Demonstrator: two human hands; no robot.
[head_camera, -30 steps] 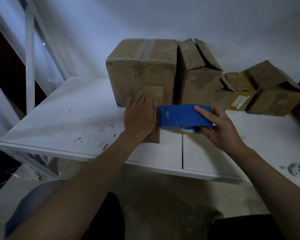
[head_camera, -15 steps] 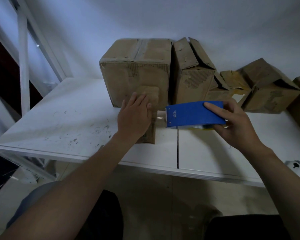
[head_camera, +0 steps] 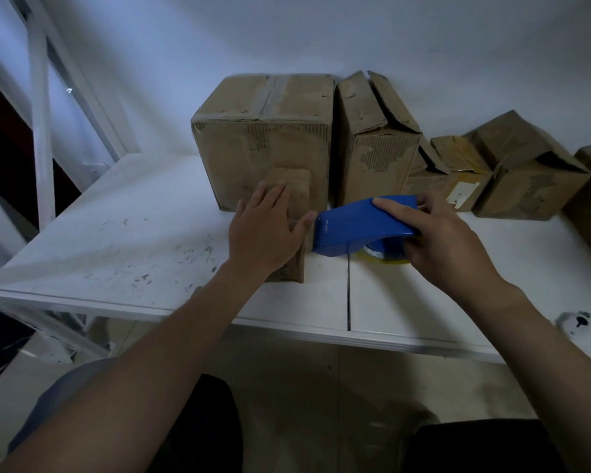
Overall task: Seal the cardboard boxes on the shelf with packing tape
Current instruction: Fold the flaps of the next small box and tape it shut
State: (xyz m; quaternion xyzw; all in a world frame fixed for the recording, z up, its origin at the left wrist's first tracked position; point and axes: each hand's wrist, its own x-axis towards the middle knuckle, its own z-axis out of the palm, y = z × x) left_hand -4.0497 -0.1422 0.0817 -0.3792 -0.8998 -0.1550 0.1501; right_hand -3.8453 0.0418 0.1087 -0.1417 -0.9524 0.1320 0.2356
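- The white shelf point(head_camera: 116, 240) carries worn boxes along the wall; the tall cardboard box point(head_camera: 376, 148) gapes open on top.
- The small cardboard box point(head_camera: 296, 189) stands out front, and my left hand point(head_camera: 263, 233) lies flat on it, fingers straight, pinning it.
- My right hand point(head_camera: 447, 240) is wrapped round the blue tape dispenser point(head_camera: 355, 230). Its nose has swung back from the right and now tilts down at that box's edge, so a strip looks imminent.

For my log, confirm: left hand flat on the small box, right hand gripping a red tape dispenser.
Wrong colour: the head view shows the right hand gripping a blue tape dispenser; the left hand is flat on the small box.
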